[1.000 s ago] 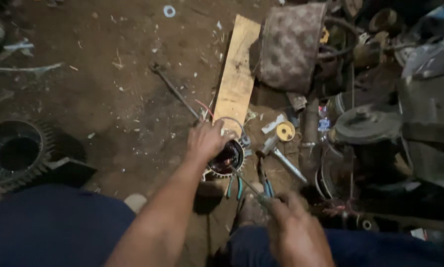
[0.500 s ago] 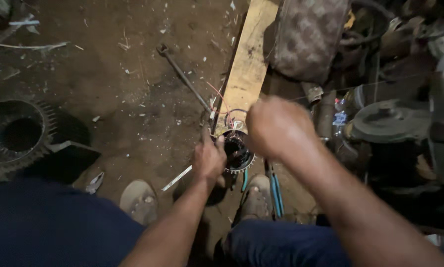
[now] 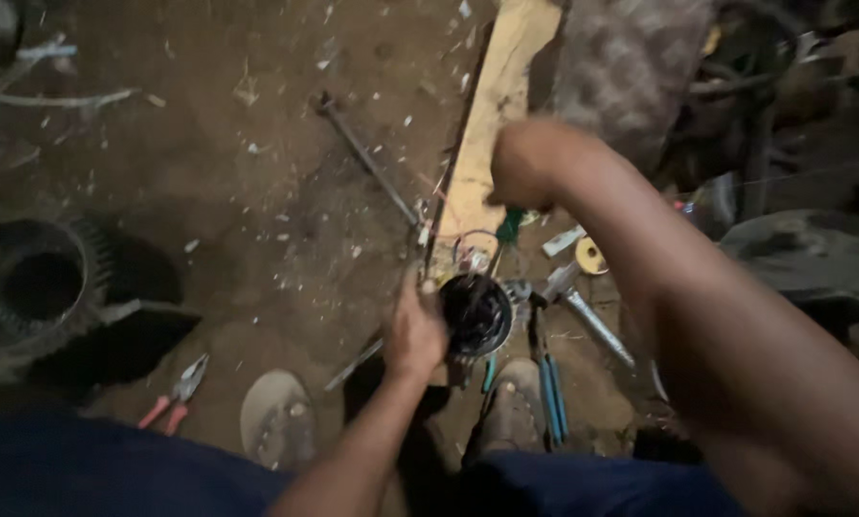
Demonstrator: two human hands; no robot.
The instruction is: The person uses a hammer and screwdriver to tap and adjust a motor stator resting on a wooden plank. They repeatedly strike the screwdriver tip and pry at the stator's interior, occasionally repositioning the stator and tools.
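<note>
Dirt floor (image 3: 257, 220), littered w/ debris, is seen under a wooden plank (image 3: 492, 124). Round dark motor part (image 3: 475, 314) is gripped at its left edge by left hand (image 3: 412, 333), fingers curled. Right hand (image 3: 525, 165) is raised, blurred; fist closed, contents can't be told. Red pliers (image 3: 173, 393) lie apart.

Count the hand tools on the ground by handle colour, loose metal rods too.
Red-handled pliers: 1
Blue-handled pliers: 1
Long metal rod: 1
Total: 3
The left hand steadies the round motor part; what the raised right hand grips is blurred.
</note>
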